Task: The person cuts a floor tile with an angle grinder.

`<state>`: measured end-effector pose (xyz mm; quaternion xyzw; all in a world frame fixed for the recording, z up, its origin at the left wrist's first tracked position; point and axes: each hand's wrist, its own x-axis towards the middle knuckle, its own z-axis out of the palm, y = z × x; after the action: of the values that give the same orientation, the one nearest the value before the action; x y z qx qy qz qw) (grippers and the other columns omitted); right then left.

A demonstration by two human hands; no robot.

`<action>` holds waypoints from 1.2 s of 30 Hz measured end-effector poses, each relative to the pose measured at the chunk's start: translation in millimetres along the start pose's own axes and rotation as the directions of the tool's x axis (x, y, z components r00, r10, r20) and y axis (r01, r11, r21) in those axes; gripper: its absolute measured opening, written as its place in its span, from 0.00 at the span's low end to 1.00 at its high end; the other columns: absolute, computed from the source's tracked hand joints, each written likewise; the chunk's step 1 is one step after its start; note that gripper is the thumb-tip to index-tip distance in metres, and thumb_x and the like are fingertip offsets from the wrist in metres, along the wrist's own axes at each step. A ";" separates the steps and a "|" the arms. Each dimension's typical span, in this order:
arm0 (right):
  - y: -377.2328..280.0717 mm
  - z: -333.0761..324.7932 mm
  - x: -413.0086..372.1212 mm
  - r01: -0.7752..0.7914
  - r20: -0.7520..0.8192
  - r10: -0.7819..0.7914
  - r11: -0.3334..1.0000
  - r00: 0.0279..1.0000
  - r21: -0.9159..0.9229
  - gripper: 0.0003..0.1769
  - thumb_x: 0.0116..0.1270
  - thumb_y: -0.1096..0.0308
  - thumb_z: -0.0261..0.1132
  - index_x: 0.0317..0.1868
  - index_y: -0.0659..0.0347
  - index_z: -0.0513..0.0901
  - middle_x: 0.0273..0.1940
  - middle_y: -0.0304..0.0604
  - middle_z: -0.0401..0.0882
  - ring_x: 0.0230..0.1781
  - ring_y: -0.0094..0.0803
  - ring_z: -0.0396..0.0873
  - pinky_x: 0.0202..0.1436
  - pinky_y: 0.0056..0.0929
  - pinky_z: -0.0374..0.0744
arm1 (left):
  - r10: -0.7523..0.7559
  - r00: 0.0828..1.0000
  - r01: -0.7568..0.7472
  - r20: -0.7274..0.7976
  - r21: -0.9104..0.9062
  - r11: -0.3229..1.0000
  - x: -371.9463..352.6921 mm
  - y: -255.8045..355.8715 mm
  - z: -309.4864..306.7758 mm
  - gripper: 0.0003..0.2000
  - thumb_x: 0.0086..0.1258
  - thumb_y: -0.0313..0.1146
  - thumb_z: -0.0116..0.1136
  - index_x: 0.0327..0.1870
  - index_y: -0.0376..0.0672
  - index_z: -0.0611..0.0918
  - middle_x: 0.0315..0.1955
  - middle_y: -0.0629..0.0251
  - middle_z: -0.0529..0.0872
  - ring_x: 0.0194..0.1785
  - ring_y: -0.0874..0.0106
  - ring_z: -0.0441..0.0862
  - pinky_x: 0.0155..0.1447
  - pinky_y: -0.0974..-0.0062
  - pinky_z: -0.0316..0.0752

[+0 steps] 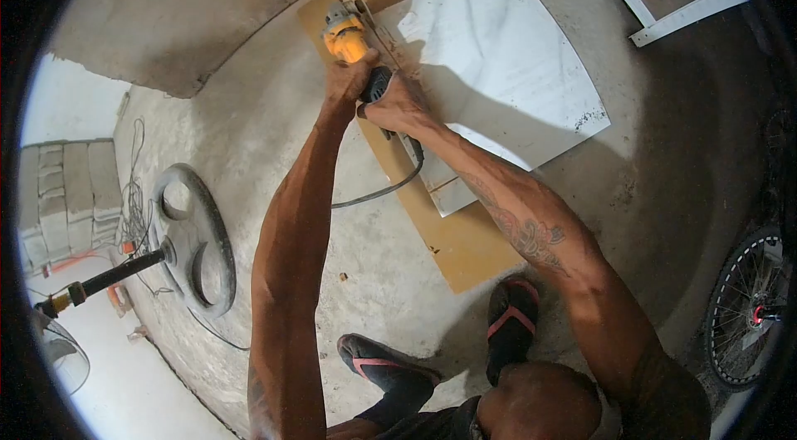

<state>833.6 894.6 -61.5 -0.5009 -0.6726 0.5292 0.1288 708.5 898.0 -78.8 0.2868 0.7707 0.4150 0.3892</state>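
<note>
Left hand (pixel 347 81) clamped tight on the yellow body of a grinder (pixel 344 33). Right hand (pixel 400 106) just behind, touching the left hand, clamped tight on the black handle. Both far out in front, low over the floor (pixel 274 108).

Grinder yellow and black, with a grey metal tip, set on the near edge of a big white tile (pixel 498 66), just past the left hand. Tile flat on a brown board (pixel 465 245), spread out to the right of both hands. Black cord (pixel 378 193) hanging in a loop below the right hand. Dark sandals (pixel 512 315) with pink straps well behind the hands. Bike wheel (pixel 743 307) far off to the right.
</note>
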 end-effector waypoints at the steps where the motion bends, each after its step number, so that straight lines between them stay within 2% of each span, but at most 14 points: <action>1: 1.7 1.0 0.4 0.012 0.002 -0.012 1.000 1.000 -0.004 0.24 0.50 0.65 0.70 0.48 0.66 0.79 0.41 0.53 0.83 0.47 0.45 0.83 0.50 0.38 0.80 | 0.016 1.000 -0.016 0.023 0.002 1.000 -2.9 0.8 -1.3 0.22 0.61 0.50 0.67 0.42 0.37 0.83 0.34 0.66 0.86 0.35 0.73 0.81 0.40 0.72 0.75; 3: 5.1 3.5 0.9 0.038 0.008 -0.038 0.999 0.999 -0.012 0.24 0.50 0.65 0.71 0.48 0.66 0.79 0.41 0.53 0.83 0.47 0.45 0.82 0.50 0.38 0.80 | 0.049 0.997 -0.049 0.068 0.004 0.999 -7.4 1.4 -3.8 0.23 0.61 0.50 0.67 0.43 0.37 0.82 0.35 0.65 0.85 0.35 0.73 0.81 0.40 0.72 0.74; 6: 16.9 12.3 11.2 0.052 0.010 -0.052 0.998 0.999 0.043 0.27 0.49 0.64 0.72 0.49 0.65 0.78 0.42 0.53 0.83 0.47 0.45 0.82 0.51 0.38 0.80 | 0.045 0.998 -0.043 0.053 -0.034 0.998 -0.6 -5.2 -2.7 0.20 0.60 0.45 0.67 0.42 0.35 0.82 0.35 0.62 0.86 0.37 0.71 0.83 0.42 0.72 0.77; 9: 3.4 2.5 1.6 0.071 -0.030 -0.069 0.995 0.997 0.067 0.29 0.43 0.64 0.76 0.47 0.66 0.79 0.43 0.53 0.83 0.48 0.44 0.83 0.51 0.36 0.80 | -0.028 0.999 0.029 0.040 -0.035 0.999 7.6 -5.0 -1.2 0.21 0.60 0.46 0.66 0.43 0.34 0.82 0.36 0.61 0.86 0.38 0.70 0.83 0.42 0.71 0.76; 12: -3.9 -1.3 1.3 -0.003 -0.016 0.003 1.000 1.000 0.000 0.30 0.44 0.65 0.75 0.49 0.66 0.78 0.44 0.54 0.82 0.48 0.45 0.82 0.52 0.36 0.80 | 0.016 0.999 -0.014 0.040 -0.065 0.998 10.2 -5.6 -0.8 0.23 0.60 0.47 0.66 0.44 0.33 0.82 0.37 0.60 0.86 0.38 0.69 0.83 0.42 0.70 0.76; 15: 2.3 3.4 6.1 0.025 -0.014 -0.025 0.998 1.000 -0.058 0.30 0.48 0.60 0.75 0.52 0.65 0.79 0.45 0.55 0.83 0.50 0.47 0.82 0.53 0.38 0.79 | -0.038 0.997 0.037 0.072 0.006 0.999 11.6 -3.1 -6.3 0.23 0.60 0.48 0.66 0.43 0.33 0.82 0.37 0.59 0.86 0.38 0.68 0.83 0.42 0.70 0.77; 18: 0.6 5.0 4.7 0.009 -0.022 -0.009 1.000 1.000 -0.002 0.30 0.49 0.60 0.74 0.52 0.64 0.78 0.47 0.55 0.83 0.51 0.47 0.81 0.54 0.38 0.79 | 0.011 0.997 -0.012 0.071 0.014 1.000 9.6 -4.2 -7.4 0.22 0.60 0.47 0.66 0.43 0.34 0.82 0.36 0.60 0.86 0.37 0.68 0.83 0.42 0.70 0.77; 21: -8.1 -5.5 -7.3 -0.006 0.022 0.006 1.000 1.000 -0.010 0.30 0.50 0.61 0.73 0.53 0.65 0.78 0.46 0.54 0.82 0.51 0.46 0.81 0.54 0.39 0.79 | 0.095 0.994 -0.093 0.055 -0.046 0.995 13.3 -12.4 -2.8 0.20 0.60 0.46 0.67 0.41 0.34 0.82 0.34 0.61 0.86 0.36 0.69 0.83 0.40 0.70 0.77; 24: -10.4 -11.9 -19.5 0.055 0.036 -0.056 0.998 0.998 0.019 0.28 0.50 0.65 0.71 0.52 0.66 0.78 0.46 0.54 0.82 0.51 0.46 0.81 0.53 0.38 0.79 | 0.000 0.998 0.002 0.059 -0.034 0.999 1.4 -8.8 -1.8 0.19 0.61 0.44 0.67 0.40 0.35 0.82 0.33 0.62 0.85 0.35 0.71 0.83 0.39 0.71 0.76; 27: 4.9 0.2 -20.7 0.057 -0.047 -0.055 0.998 0.997 0.035 0.26 0.49 0.68 0.70 0.50 0.67 0.77 0.44 0.54 0.82 0.48 0.45 0.81 0.51 0.38 0.80 | 0.058 0.997 -0.056 0.044 -0.054 0.997 -13.0 -7.9 1.4 0.19 0.60 0.44 0.67 0.40 0.35 0.82 0.33 0.63 0.85 0.35 0.72 0.82 0.38 0.72 0.76; 30: 10.3 1.4 -24.8 0.090 -0.031 -0.088 0.993 0.996 0.074 0.24 0.48 0.69 0.70 0.47 0.67 0.77 0.42 0.53 0.81 0.46 0.44 0.82 0.48 0.38 0.80 | 0.121 0.988 -0.111 0.093 -0.109 0.988 -15.2 -17.4 1.6 0.19 0.60 0.44 0.67 0.40 0.34 0.82 0.33 0.63 0.85 0.35 0.73 0.82 0.38 0.73 0.76; 33: 7.3 -6.0 -34.6 0.039 0.018 -0.040 0.998 0.999 0.041 0.24 0.48 0.70 0.71 0.47 0.67 0.77 0.40 0.51 0.81 0.44 0.43 0.82 0.46 0.38 0.80 | 0.047 0.995 -0.040 0.088 -0.082 0.996 -18.5 -21.6 4.2 0.20 0.59 0.43 0.67 0.40 0.33 0.82 0.33 0.63 0.85 0.34 0.73 0.82 0.38 0.73 0.76; 36: 18.7 5.7 -29.5 0.088 -0.039 -0.085 0.994 0.996 0.060 0.24 0.48 0.71 0.71 0.48 0.67 0.77 0.39 0.51 0.81 0.44 0.43 0.82 0.46 0.37 0.80 | 0.007 0.997 -0.003 0.075 -0.052 0.999 -26.5 -16.8 5.8 0.20 0.58 0.43 0.67 0.40 0.32 0.82 0.33 0.63 0.85 0.34 0.73 0.82 0.39 0.73 0.76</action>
<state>853.3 866.2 -69.0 -0.4767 -0.6745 0.5345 0.1795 725.5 871.9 -85.7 0.2941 0.7437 0.4248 0.4242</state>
